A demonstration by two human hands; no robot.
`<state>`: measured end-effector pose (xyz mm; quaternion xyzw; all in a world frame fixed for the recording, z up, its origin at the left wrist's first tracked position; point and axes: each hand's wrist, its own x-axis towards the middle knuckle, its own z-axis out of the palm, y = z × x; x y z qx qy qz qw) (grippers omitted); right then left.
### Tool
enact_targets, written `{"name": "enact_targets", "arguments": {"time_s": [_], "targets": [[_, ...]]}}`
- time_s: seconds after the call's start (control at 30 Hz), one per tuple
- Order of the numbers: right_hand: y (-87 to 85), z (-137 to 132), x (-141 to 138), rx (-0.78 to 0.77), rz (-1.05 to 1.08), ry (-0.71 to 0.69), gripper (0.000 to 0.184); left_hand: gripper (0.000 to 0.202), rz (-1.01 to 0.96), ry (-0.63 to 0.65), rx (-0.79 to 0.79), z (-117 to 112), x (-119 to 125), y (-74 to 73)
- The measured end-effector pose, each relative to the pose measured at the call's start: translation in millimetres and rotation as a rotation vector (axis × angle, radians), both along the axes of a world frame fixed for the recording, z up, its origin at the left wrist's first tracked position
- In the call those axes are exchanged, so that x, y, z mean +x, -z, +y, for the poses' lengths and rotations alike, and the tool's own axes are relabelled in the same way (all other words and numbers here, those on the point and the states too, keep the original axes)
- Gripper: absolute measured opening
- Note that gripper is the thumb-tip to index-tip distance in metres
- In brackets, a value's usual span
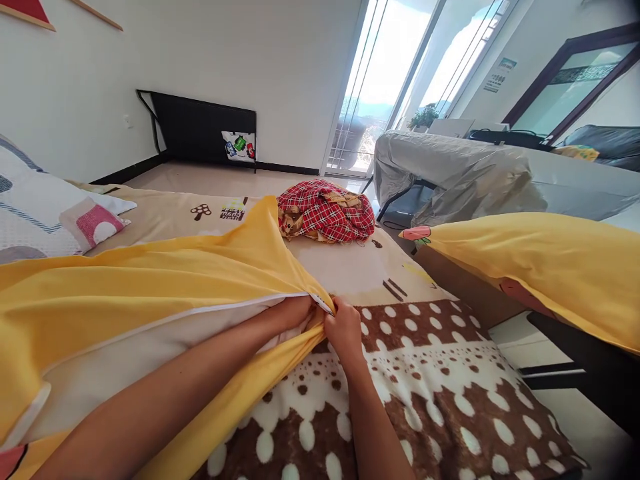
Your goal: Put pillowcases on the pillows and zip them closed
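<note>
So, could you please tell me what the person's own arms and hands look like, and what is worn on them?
The left forearm and right forearm are bare, with no sleeve, watch or bracelet in view. The right hand shows no glove or ring. The left hand is partly hidden, so rings there cannot be judged.

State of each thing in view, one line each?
Yellow cover, open along one side
Left hand, inside the cover, partly hidden
Right hand, closed on the cover's edge
Red plaid cloth, bundled
Spotted blanket, spread out
Grey sheeting, draped, wrinkled
Yellow cushion, plump
</note>
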<state>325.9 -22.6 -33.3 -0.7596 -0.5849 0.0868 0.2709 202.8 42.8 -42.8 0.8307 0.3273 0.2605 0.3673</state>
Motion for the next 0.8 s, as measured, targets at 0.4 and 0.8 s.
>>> {"name": "enact_targets", "arguments": {"time_s": [0.4, 0.8], "targets": [[2.3, -1, 1, 0.281, 0.271, -0.113, 0.024, 0.017, -0.059, -0.121, -0.081, 7, 32, 25.4], [-2.8, -3, 4, 0.192, 0.229, -0.080, 0.022, 0.011, -0.090, -0.040, -0.178, 7, 25, -0.5]]}}
